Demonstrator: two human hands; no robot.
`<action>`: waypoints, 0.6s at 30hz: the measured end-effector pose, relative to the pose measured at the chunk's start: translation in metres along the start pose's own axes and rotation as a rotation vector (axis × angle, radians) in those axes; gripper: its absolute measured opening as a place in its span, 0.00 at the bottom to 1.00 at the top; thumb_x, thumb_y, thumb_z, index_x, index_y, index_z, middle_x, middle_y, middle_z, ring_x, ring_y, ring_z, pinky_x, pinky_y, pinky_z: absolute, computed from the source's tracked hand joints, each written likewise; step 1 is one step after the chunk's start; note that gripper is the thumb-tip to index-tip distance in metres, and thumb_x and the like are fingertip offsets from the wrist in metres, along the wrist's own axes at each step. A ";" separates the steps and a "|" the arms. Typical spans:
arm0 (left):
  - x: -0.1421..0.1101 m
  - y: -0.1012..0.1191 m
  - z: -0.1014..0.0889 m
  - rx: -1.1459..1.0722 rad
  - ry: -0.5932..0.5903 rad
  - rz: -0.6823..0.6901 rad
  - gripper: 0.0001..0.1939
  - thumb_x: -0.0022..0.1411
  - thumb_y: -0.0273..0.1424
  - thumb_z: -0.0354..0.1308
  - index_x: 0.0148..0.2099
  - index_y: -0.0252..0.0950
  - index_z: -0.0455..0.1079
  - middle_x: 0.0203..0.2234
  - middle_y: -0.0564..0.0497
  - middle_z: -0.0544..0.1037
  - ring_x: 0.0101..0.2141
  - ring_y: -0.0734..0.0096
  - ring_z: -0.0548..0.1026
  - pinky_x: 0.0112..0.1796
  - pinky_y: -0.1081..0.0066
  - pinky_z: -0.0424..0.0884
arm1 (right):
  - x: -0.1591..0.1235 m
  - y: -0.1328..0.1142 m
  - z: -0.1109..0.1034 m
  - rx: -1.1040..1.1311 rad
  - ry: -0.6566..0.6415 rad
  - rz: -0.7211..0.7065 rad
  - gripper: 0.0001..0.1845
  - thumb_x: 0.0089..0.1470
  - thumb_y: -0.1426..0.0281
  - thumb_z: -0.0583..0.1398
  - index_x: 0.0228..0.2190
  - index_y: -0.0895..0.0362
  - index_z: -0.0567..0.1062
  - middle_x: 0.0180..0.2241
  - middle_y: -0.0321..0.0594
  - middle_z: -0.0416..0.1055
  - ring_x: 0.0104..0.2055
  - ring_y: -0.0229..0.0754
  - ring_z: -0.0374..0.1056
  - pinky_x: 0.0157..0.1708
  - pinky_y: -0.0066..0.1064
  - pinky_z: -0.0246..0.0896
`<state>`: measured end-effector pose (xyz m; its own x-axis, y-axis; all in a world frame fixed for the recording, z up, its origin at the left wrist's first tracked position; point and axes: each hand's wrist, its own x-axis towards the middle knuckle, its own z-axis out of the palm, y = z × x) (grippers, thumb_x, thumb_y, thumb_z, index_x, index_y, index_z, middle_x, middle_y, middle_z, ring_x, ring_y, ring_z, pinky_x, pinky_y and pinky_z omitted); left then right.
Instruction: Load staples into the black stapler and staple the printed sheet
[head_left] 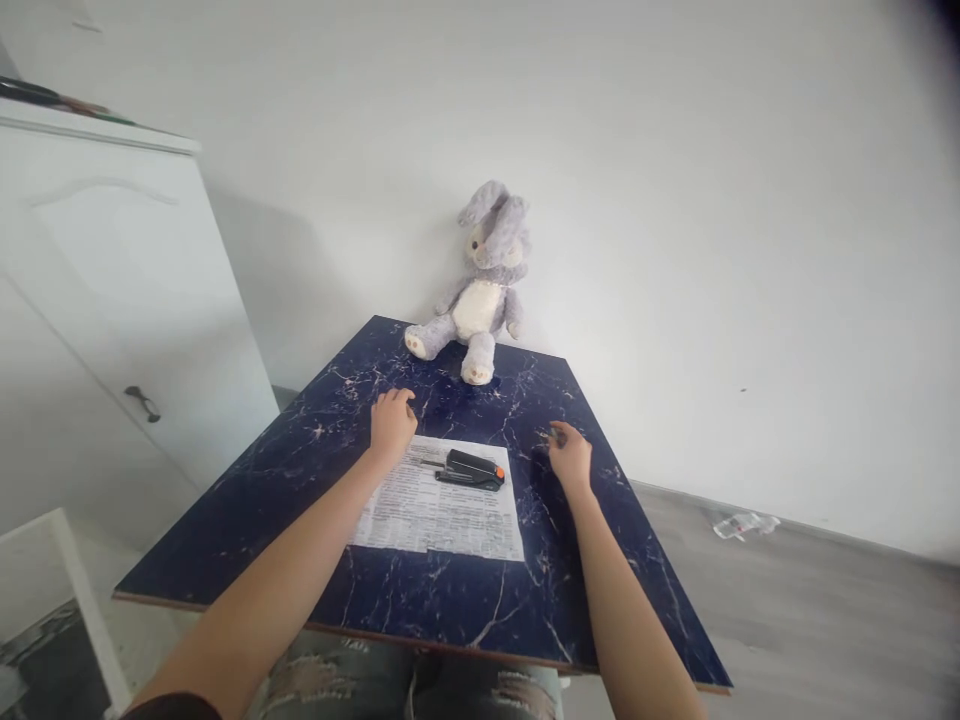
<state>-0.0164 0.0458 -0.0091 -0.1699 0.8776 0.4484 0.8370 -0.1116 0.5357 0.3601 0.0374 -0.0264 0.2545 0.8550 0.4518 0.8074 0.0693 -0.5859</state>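
Note:
A black stapler (472,468) with an orange end lies on a printed sheet of paper (450,520); a thin metal piece sticks out of its left end. My left hand (392,422) rests at the paper's upper left corner, fingers loosely bent with a gap between thumb and forefinger, and nothing visible in it. To the right of the sheet, my right hand (571,455) has its fingers drawn together over the tabletop. Something small shows at those fingertips, too small to name. Neither hand touches the stapler.
A grey plush rabbit (480,305) sits at the far end of the dark blue marbled table (487,600), against the wall. A white cabinet (135,260) stands left. Crumpled clear plastic (744,525) lies on the floor at right.

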 end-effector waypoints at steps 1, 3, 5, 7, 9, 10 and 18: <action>0.001 -0.005 0.000 0.119 -0.010 -0.035 0.18 0.66 0.21 0.52 0.54 0.36 0.76 0.54 0.37 0.78 0.55 0.46 0.75 0.52 0.52 0.70 | 0.003 0.010 0.000 -0.007 -0.024 0.040 0.18 0.55 0.72 0.60 0.46 0.60 0.84 0.40 0.50 0.83 0.41 0.53 0.79 0.50 0.44 0.72; 0.003 -0.011 0.000 0.282 -0.068 -0.081 0.22 0.65 0.21 0.54 0.59 0.34 0.75 0.61 0.34 0.73 0.59 0.40 0.71 0.54 0.48 0.69 | 0.008 0.024 0.000 -0.011 -0.050 0.079 0.19 0.56 0.70 0.60 0.46 0.60 0.84 0.37 0.50 0.84 0.40 0.52 0.80 0.49 0.42 0.73; 0.005 -0.015 0.000 0.358 -0.153 -0.077 0.22 0.65 0.21 0.54 0.59 0.33 0.76 0.58 0.34 0.75 0.57 0.40 0.71 0.54 0.50 0.69 | 0.010 0.031 0.001 -0.016 -0.053 0.079 0.19 0.57 0.69 0.60 0.47 0.60 0.84 0.36 0.49 0.84 0.40 0.52 0.81 0.49 0.42 0.73; 0.007 -0.017 0.000 0.384 -0.199 -0.036 0.20 0.64 0.20 0.54 0.55 0.32 0.77 0.53 0.35 0.77 0.55 0.44 0.73 0.53 0.54 0.70 | 0.010 0.031 0.004 -0.028 -0.055 0.061 0.19 0.59 0.69 0.59 0.47 0.60 0.85 0.38 0.50 0.84 0.42 0.52 0.80 0.50 0.43 0.72; 0.009 -0.020 0.000 0.385 -0.222 0.011 0.19 0.62 0.18 0.53 0.52 0.31 0.78 0.48 0.36 0.78 0.52 0.48 0.74 0.52 0.57 0.70 | 0.010 0.027 0.009 -0.042 -0.070 0.011 0.20 0.59 0.72 0.57 0.46 0.58 0.85 0.44 0.49 0.84 0.48 0.52 0.78 0.56 0.44 0.70; 0.010 -0.022 0.001 0.381 -0.222 0.030 0.18 0.62 0.17 0.53 0.50 0.31 0.78 0.47 0.36 0.79 0.51 0.49 0.74 0.52 0.58 0.70 | 0.009 0.025 0.011 -0.049 -0.083 -0.021 0.21 0.57 0.74 0.57 0.47 0.57 0.85 0.48 0.48 0.83 0.51 0.52 0.77 0.59 0.44 0.67; 0.011 -0.009 0.015 0.093 -0.101 0.217 0.16 0.73 0.26 0.45 0.52 0.36 0.73 0.45 0.39 0.80 0.48 0.48 0.76 0.50 0.56 0.71 | 0.009 0.013 0.010 -0.050 0.058 -0.095 0.33 0.52 0.81 0.54 0.59 0.59 0.75 0.58 0.50 0.75 0.59 0.51 0.67 0.61 0.45 0.63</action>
<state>-0.0180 0.0630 -0.0196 0.0682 0.8802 0.4696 0.8933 -0.2635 0.3641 0.3674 0.0514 -0.0371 0.2043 0.8147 0.5428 0.8545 0.1221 -0.5049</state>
